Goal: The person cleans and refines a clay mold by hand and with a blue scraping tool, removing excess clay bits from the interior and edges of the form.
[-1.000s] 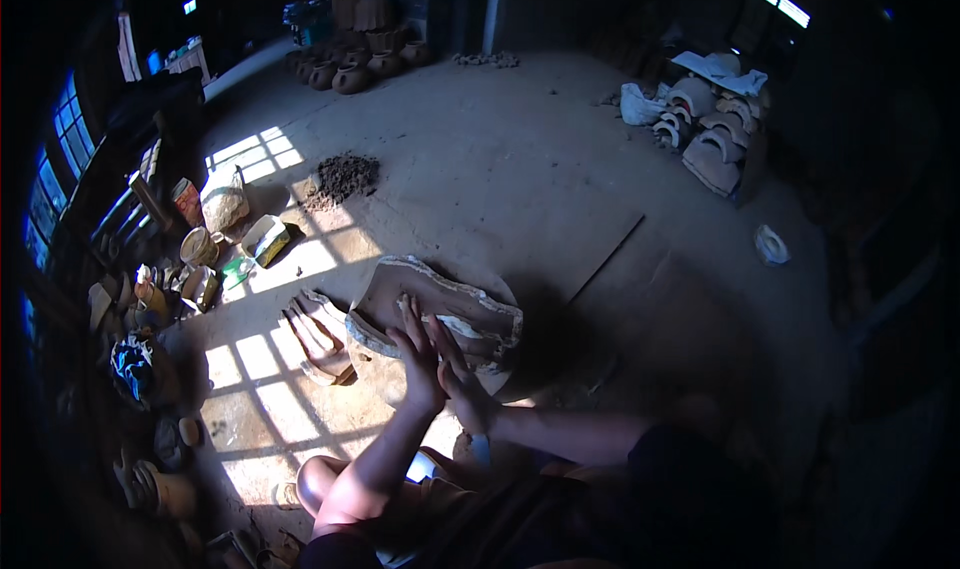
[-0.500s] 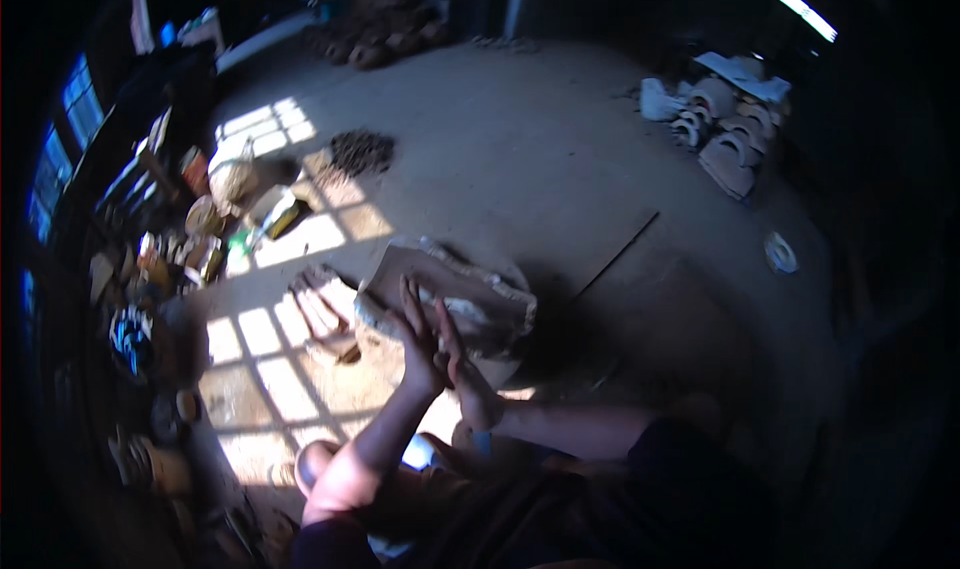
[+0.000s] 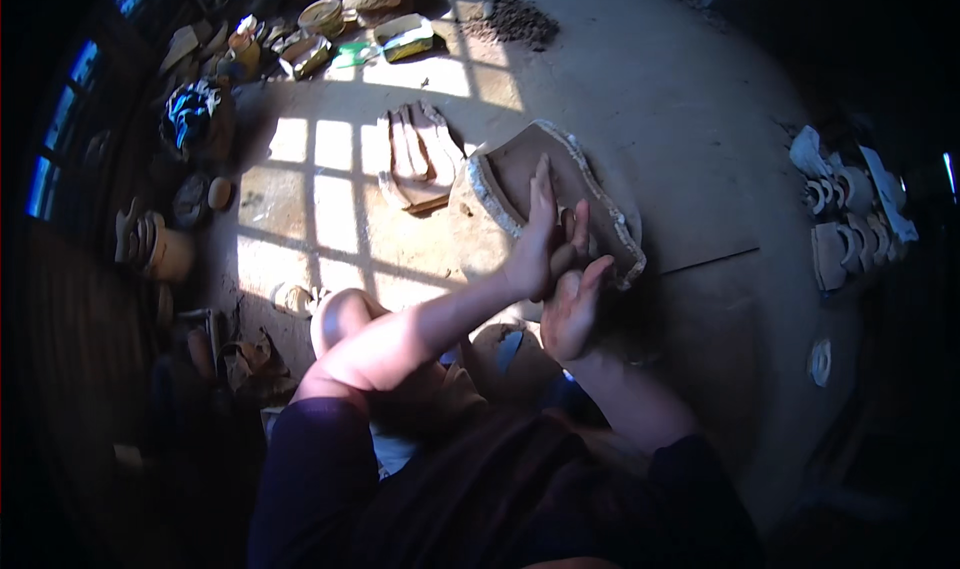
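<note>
My left hand [image 3: 538, 231] is raised with its fingers stretched out, its palm turned toward my right hand [image 3: 577, 304]. The two hands meet near the heels of the palms. My right hand has its fingers and thumb spread apart. A small brownish shape shows between the palms; whether it is clay or bent fingers I cannot tell. Just beyond and partly behind the hands lies a shallow mould-like form [image 3: 515, 164] with a raised whitish rim and a brown inside. To its left, a smaller slab [image 3: 440, 129] carries long rounded brown rolls [image 3: 408, 149].
A heap of dark crumbs [image 3: 520, 24] lies at the far side. Tubs, an open rectangular tin [image 3: 405, 37] and a bucket [image 3: 170, 247] line the left. Stacked curved pieces [image 3: 845, 234] and a pale ring [image 3: 820, 362] are at right. A thin dark rod-like line [image 3: 710, 261] crosses the floor.
My view has turned and tilted down, so floor things sit higher and are shifted. My hands, pressed nearly flat together before, now show my right hand's fingers and thumb spread apart.
</note>
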Demonstrator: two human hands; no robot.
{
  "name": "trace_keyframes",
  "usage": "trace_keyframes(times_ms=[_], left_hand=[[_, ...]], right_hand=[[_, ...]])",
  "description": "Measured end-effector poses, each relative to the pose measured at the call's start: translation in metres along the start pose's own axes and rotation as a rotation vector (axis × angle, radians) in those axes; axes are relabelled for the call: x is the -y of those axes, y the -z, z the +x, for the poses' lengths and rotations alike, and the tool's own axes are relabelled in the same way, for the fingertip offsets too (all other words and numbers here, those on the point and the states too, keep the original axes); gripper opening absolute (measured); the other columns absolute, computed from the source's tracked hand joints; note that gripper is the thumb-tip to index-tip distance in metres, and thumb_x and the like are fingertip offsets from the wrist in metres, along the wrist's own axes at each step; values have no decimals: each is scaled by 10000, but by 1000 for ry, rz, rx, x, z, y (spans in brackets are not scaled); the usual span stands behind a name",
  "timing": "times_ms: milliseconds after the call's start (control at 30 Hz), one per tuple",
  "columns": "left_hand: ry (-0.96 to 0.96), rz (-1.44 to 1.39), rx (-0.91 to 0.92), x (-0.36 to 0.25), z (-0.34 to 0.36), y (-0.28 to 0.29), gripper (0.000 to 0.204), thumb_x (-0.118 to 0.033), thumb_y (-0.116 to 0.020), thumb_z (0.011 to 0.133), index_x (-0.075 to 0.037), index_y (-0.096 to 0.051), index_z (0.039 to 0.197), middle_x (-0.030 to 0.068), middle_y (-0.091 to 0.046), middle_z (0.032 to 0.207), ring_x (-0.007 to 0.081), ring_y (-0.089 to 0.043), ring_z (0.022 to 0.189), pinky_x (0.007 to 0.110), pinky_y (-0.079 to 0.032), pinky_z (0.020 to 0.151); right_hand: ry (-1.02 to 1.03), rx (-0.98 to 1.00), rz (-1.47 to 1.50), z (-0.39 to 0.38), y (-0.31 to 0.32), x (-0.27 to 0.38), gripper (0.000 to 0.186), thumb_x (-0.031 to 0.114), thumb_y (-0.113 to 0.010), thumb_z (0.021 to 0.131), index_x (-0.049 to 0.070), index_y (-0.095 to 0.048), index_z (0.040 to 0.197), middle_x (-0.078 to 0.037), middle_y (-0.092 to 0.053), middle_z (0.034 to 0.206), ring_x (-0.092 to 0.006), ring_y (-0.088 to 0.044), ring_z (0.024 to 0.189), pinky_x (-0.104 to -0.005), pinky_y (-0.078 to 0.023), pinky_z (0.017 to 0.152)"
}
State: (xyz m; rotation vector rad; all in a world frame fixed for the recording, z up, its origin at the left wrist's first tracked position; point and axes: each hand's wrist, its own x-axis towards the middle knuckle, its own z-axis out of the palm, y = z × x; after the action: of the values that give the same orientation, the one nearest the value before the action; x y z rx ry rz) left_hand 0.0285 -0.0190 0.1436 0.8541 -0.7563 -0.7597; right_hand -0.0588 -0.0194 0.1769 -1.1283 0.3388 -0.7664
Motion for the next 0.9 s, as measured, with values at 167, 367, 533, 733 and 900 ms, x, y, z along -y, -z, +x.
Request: trace_keyframes(times_ms=[167, 367, 533, 733, 900], left_hand=[[-139, 231, 196, -14, -6, -9, 931, -599, -332, 1087, 20, 50, 1667, 232, 46, 1760, 388, 100, 1623, 479, -21, 1301], [-84, 283, 139, -14, -1, -4, 959, -619, -337, 1069, 42, 29, 1660, 245, 51, 1756, 413, 123, 1618, 498, 20, 1297], [-54, 229, 8, 10, 11, 30, 891, -562, -346, 1105, -22, 74, 1677, 205, 73, 1763, 338, 11, 1634, 479, -101, 1300], [-223, 532, -62, 28, 24, 63, 820, -501, -326, 1118, 20, -14, 1670, 254, -7, 1747, 410, -8, 1623, 508, -91, 1296], [-169, 849, -384, 8, 54, 99, 658, -488, -332, 1128, 55, -497, 1463, 277, -560, 1399, 389, -530, 1320, 461, -401, 1120]], right_hand=[[-385, -292, 599, 43, 18, 19, 882, 742, -253, 1060, 150, -159, 1707, -109, -119, 1767, -269, -99, 1630, -406, -89, 1302], [-293, -83, 391, 46, 36, -4, 810, 653, -280, 1106, 105, -194, 1696, -99, -127, 1767, -227, -115, 1628, -398, -110, 1300], [-186, -43, 153, 27, -10, -3, 754, 604, -270, 1126, 94, -231, 1680, -113, -193, 1751, -206, -167, 1618, -394, -163, 1296], [-239, -28, 182, 45, 10, -37, 729, 558, -320, 1138, 58, -249, 1665, -130, -289, 1699, -205, -272, 1563, -360, -253, 1253], [-404, 173, -442, 66, 14, -19, 473, 209, -614, 1082, -36, -531, 1478, -70, -692, 1266, -157, -648, 1069, -298, -515, 936]])
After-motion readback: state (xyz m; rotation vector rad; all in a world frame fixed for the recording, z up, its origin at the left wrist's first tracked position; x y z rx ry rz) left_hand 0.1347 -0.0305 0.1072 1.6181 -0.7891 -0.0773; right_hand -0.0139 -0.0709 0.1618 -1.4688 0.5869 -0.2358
